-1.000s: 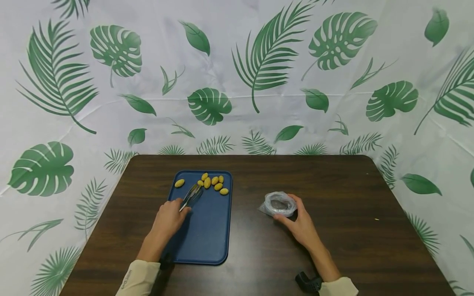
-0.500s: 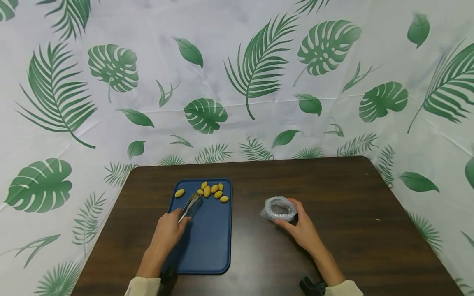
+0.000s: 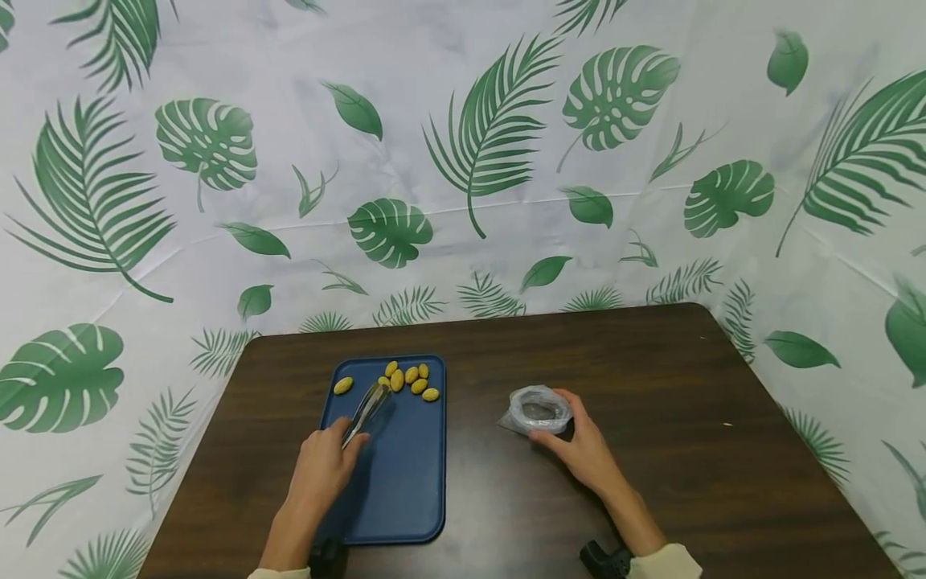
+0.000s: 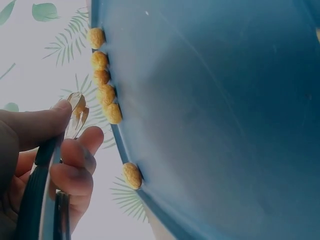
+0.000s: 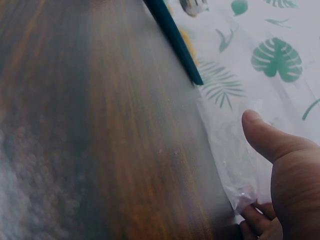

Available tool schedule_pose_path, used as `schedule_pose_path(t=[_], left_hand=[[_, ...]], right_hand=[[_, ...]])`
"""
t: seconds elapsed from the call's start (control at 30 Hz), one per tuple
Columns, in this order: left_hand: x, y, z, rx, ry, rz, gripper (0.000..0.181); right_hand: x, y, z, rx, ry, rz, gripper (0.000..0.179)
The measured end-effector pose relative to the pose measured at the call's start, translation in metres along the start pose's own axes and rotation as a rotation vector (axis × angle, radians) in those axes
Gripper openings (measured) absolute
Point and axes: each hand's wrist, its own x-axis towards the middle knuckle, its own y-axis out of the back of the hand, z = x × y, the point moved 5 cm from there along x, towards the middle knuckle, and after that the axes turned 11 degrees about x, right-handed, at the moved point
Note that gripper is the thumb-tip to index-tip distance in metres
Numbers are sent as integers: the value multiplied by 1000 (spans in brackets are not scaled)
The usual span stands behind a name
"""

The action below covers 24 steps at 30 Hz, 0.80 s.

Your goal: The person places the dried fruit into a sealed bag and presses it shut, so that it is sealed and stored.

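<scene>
Left hand (image 3: 317, 466): fingers curl round tongs (image 3: 364, 417) — tips by yellow pieces (image 3: 397, 380)
Right hand (image 3: 589, 454): fingers curved wide round plastic bag (image 3: 518, 415)
Blue tray (image 3: 401, 482): same 8 pieces — unmoved since earlier

Behind the dark wood-grain table (image 3: 492, 474) — a pale speck (image 3: 727, 424) on its right — hangs a leaf-printed white cloth (image 3: 441, 249).

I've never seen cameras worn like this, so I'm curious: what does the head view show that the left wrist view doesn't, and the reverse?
Only the head view shows the right hand holding the clear plastic bag.

Only the left wrist view shows a thin pale line across the tray.

Both show the left hand gripping the tongs, the blue tray, yellow pieces and the leaf-patterned cloth.
</scene>
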Motion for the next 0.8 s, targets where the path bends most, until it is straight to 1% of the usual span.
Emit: schedule_pose_path(t=[0.1, 0.2, 0.3, 0.37, 0.43, 0.6, 0.8], left_hand=[[-4, 2, 2, 2, 4, 16, 29], [-7, 4, 2, 6, 5, 46, 32], [-9, 7, 3, 3, 5, 79, 31], [-9, 9, 4, -6, 7, 89, 30], [-9, 9, 5, -16, 13, 81, 30], [-10, 8, 5, -36, 44, 33, 32], [-11, 7, 6, -58, 83, -4, 33]], right_hand=[[0, 0, -1, 0, 0, 1, 87], [0, 0, -1, 4, 7, -1, 87], [0, 0, -2, 16, 21, -5, 87], [0, 0, -2, 22, 32, -8, 87], [0, 0, -2, 26, 41, -11, 87], [0, 0, -1, 29, 53, -19, 88], [1, -1, -1, 26, 57, -20, 87]])
